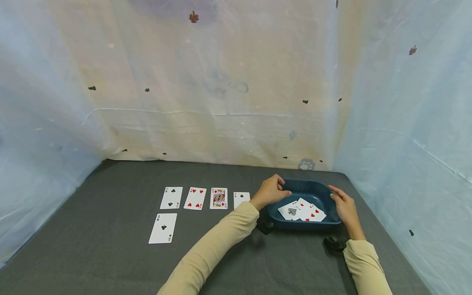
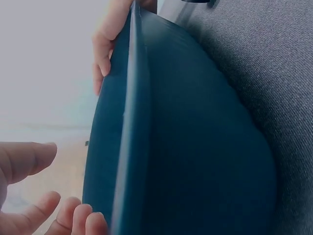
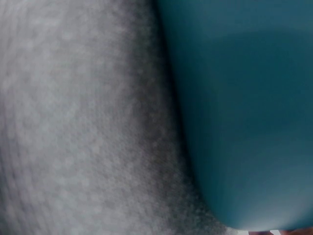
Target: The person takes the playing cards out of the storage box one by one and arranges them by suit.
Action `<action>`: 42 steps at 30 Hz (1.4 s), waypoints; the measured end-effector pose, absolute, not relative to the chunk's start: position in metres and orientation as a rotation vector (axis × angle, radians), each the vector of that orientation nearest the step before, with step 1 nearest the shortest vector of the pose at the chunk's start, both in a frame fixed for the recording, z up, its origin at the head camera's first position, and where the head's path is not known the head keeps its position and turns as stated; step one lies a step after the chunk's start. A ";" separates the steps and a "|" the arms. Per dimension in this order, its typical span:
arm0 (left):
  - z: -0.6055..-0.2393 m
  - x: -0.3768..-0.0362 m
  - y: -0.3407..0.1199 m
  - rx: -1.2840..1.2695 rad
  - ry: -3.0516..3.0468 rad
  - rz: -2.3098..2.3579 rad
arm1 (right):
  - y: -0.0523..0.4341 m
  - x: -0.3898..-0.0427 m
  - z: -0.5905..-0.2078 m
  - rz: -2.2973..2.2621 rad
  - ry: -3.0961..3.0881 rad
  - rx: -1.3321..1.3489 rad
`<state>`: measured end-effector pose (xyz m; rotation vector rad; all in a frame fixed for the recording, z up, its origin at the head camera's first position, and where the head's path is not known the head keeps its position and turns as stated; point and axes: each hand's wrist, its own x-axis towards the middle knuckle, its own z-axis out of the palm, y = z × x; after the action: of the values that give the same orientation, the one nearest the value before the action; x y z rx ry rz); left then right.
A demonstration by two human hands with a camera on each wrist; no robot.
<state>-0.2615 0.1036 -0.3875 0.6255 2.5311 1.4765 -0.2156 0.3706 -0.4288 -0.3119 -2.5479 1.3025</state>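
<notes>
A dark blue tray (image 1: 295, 225) stands at the right of the table, with several loose playing cards (image 1: 312, 213) lying overlapped in it. Among them are a card with a large ornate spade (image 1: 291, 211) and red-suited ones. My left hand (image 1: 271, 192) is at the tray's left rim; in the left wrist view its thumb (image 2: 29, 159) stands well apart from the fingers, with fingertips right beside the rim. At the opposite end, my right hand (image 1: 346, 208) holds the right rim. The right wrist view shows only the tray's outer wall (image 3: 254, 122) beside the cloth.
Left of the tray, a row of face-up cards includes a two of clubs (image 1: 171, 198), a hearts card (image 1: 195, 198), a king (image 1: 219, 198) and a card (image 1: 241, 198) partly behind my left arm. An ace of clubs (image 1: 163, 228) lies below. Patterned sheets (image 1: 221, 82) surround the grey-clothed table (image 1: 110, 229).
</notes>
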 end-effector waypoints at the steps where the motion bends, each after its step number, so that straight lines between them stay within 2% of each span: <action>1: -0.388 -0.262 0.105 0.626 2.526 1.474 | 0.371 -0.216 -0.429 1.304 -2.545 -0.309; 20: -0.399 -0.250 0.137 0.556 2.571 1.264 | 0.370 -0.216 -0.428 1.302 -2.528 -0.290; 42: -0.419 -0.258 0.150 0.481 2.748 0.963 | 0.370 -0.215 -0.427 1.317 -2.528 -0.306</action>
<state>-0.2579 0.1503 -0.4187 0.4808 2.7475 0.9626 -0.2148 0.3697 -0.4271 -0.3061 -2.5282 1.3167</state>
